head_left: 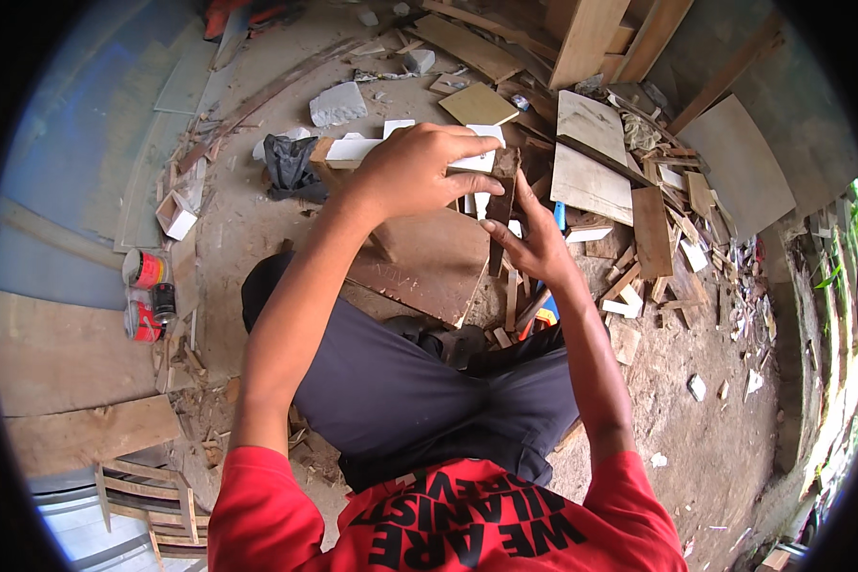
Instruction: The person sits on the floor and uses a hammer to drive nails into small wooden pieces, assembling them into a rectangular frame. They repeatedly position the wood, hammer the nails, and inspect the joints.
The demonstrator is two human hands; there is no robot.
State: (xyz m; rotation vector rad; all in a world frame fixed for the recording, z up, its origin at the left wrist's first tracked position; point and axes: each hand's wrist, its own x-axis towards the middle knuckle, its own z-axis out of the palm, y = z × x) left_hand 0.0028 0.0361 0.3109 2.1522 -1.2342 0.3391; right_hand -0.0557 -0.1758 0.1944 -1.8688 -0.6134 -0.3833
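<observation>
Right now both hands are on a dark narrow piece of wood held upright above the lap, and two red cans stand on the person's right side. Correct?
Not quite. The head view shows both the left hand and the right hand on the dark narrow piece of wood, held upright above the lap, but the two red cans stand on the person's left side, not the right.

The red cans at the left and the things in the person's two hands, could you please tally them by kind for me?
Red cylindrical cans with pale lids, on the ground at the left: 2
Narrow dark brown wooden piece, held upright between left hand and right hand: 1
White flat pieces behind the left hand: number unclear, not counted
Total: 3
</observation>
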